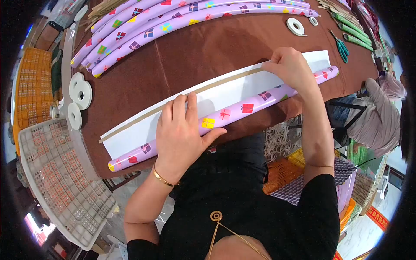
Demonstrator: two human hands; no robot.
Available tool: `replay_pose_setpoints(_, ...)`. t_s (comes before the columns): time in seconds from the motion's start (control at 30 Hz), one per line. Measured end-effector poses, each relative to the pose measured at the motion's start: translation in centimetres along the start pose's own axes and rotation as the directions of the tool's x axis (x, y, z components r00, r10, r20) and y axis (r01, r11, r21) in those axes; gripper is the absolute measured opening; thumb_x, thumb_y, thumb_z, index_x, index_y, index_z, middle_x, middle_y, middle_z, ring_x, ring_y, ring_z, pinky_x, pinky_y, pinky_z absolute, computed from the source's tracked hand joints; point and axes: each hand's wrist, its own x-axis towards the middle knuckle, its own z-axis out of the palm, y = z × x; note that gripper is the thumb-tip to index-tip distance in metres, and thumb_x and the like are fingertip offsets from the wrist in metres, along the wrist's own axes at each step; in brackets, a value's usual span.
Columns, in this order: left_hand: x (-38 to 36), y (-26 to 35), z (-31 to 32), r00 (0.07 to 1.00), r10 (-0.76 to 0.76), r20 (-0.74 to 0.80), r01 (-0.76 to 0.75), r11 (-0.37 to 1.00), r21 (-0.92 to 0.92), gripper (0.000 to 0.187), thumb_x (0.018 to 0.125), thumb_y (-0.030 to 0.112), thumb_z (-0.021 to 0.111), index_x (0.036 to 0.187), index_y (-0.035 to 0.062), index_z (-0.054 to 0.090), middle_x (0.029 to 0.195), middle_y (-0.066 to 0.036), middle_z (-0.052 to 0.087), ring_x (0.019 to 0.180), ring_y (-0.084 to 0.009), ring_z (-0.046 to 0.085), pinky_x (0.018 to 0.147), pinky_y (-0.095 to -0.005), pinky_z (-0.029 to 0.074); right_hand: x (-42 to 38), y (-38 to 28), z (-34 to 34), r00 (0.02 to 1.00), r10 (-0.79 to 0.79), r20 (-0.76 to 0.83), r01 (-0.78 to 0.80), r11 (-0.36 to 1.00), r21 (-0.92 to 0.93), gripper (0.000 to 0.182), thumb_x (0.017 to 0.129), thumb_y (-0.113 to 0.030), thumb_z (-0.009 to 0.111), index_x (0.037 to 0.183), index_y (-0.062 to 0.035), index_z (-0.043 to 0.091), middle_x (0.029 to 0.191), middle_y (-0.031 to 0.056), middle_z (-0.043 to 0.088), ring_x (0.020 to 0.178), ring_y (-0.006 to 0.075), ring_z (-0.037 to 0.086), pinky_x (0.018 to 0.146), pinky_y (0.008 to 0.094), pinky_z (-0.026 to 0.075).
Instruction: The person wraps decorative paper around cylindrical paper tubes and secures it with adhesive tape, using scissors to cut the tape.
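Observation:
A roll of lilac wrapping paper (234, 112) printed with colourful gift boxes lies across the near side of the table, its far edge unrolled with the white back (216, 94) facing up. Along that white edge runs a narrow tan strip (145, 113). My left hand (177, 130) rests over the paper with fingers stretched out; its fingertips touch the strip and its thumb lies along the roll. My right hand (291, 71) is closed at the strip's right end, thumb and curled fingers pinching it; the very tip is hidden inside the hand.
Several finished-looking lilac rolls (173, 26) lie at the far side. White tape rolls (82, 93) sit at the left edge, another tape roll (296, 27) at the far right beside teal-handled scissors (342, 50). Green rolls (353, 32) lie beyond. A white crate (60, 173) stands left; a seated person (375, 112) is at right.

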Motion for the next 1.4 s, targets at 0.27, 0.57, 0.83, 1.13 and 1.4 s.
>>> replay_pose_setpoints(0.27, 0.1, -0.1, 0.1, 1.0, 0.0, -0.026, -0.001, 1.0, -0.029, 0.085, 0.071, 0.061, 0.072, 0.12, -0.0073, 0.058, 0.113, -0.016, 0.057, 0.101, -0.0306, 0.055, 0.082, -0.0379, 0.051, -3.9, -5.0, 2.2, 0.764, -0.61, -0.208, 0.579, 0.792, -0.193, 0.032, 0.077, -0.025, 0.075, 0.106, -0.0127, 0.071, 0.136, 0.0127, 0.052, 0.126, 0.0355, 0.045, 0.104, 0.0494, 0.035)
replay_pose_setpoints(0.57, 0.0, 0.0, 0.2, 0.998, -0.012, -0.055, 0.008, 0.997, -0.078, 0.083, 0.067, 0.056, 0.077, 0.118, -0.0072, 0.058, 0.112, -0.015, 0.056, 0.101, -0.0298, 0.055, 0.082, -0.0372, 0.051, -5.8, -8.4, 5.1, 0.706, -0.705, -0.066, 0.693, 0.707, -0.144, 0.056, 0.085, -0.063, 0.054, 0.11, -0.0161, 0.073, 0.151, 0.0127, 0.037, 0.141, 0.0383, 0.028, 0.113, 0.0568, 0.023)
replay_pose_setpoints(0.83, 0.1, 0.1, -0.1, 1.0, -0.005, -0.024, 0.005, 0.999, -0.034, 0.085, 0.068, 0.058, 0.075, 0.119, -0.0076, 0.057, 0.113, -0.016, 0.057, 0.101, -0.0306, 0.055, 0.082, -0.0383, 0.051, -5.9, -5.9, 3.4, 0.775, -0.626, -0.079, 0.595, 0.767, -0.238, 0.055, 0.084, -0.06, 0.059, 0.115, -0.0164, 0.072, 0.15, 0.0149, 0.038, 0.14, 0.0399, 0.03, 0.113, 0.0563, 0.025)
replay_pose_setpoints(1.13, -0.1, -0.1, 0.2, 1.0, 0.001, -0.019, -0.001, 1.0, -0.027, 0.087, 0.071, 0.061, 0.072, 0.121, -0.0079, 0.057, 0.113, -0.017, 0.057, 0.103, -0.0322, 0.055, 0.082, -0.0388, 0.051, -5.8, -2.9, 1.9, 0.828, -0.553, -0.091, 0.498, 0.8, -0.334, 0.053, 0.084, -0.06, 0.059, 0.116, -0.0186, 0.073, 0.149, 0.0151, 0.041, 0.138, 0.041, 0.033, 0.111, 0.0553, 0.028)
replay_pose_setpoints(1.4, -0.1, -0.2, 0.3, 0.999, 0.011, -0.038, -0.011, 1.0, -0.006, 0.086, 0.074, 0.064, 0.069, 0.122, -0.0064, 0.058, 0.114, -0.017, 0.057, 0.102, -0.0323, 0.056, 0.083, -0.0397, 0.051, -5.6, 0.9, 0.4, 0.878, -0.465, -0.115, 0.378, 0.821, -0.428, 0.048, 0.088, -0.056, 0.057, 0.118, -0.0215, 0.072, 0.149, 0.0152, 0.041, 0.138, 0.0413, 0.033, 0.109, 0.0539, 0.029)
